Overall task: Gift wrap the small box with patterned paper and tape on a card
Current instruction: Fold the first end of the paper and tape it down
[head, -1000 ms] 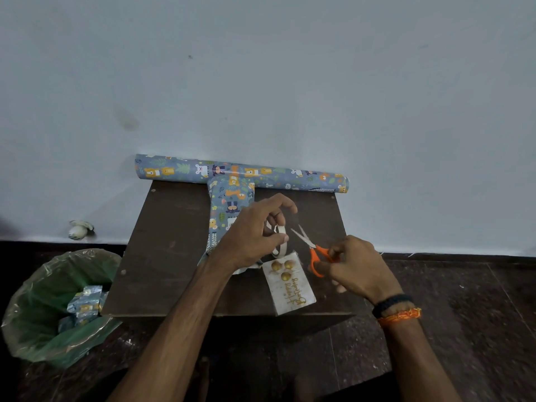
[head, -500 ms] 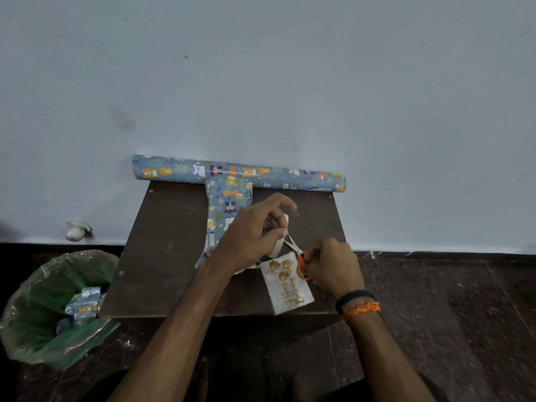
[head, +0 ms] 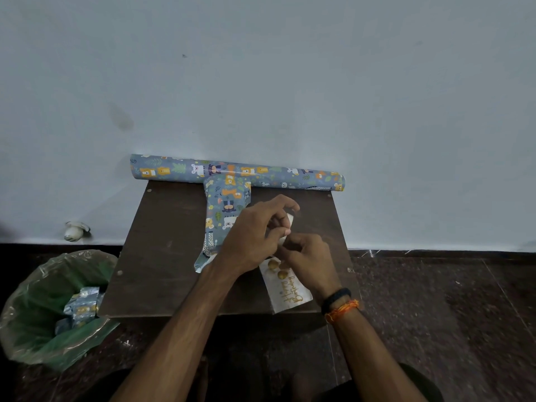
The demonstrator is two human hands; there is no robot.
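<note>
A long package wrapped in blue animal-print paper [head: 224, 207] lies on the small brown table [head: 162, 242], pointing from the back towards me. My left hand [head: 255, 236] hovers over its right side and grips a white tape roll [head: 290, 222], of which only a sliver shows between the fingers. My right hand [head: 310, 259] is tucked right under the left, its fingers curled; the orange scissors it carried are hidden inside it. A white card [head: 290, 294] with gold dots and gold lettering lies flat at the table's front right, partly under my right hand.
A roll of the same patterned paper [head: 261, 172] lies along the table's back edge against the wall. A green-lined bin [head: 34, 314] with paper scraps stands on the dark floor to the left. A small white object [head: 75, 230] sits at the wall's foot.
My right hand moved left with the scissors until it met the left hand; the blades and orange handle went out of sight. The left hand kept its grip on the tape roll.
</note>
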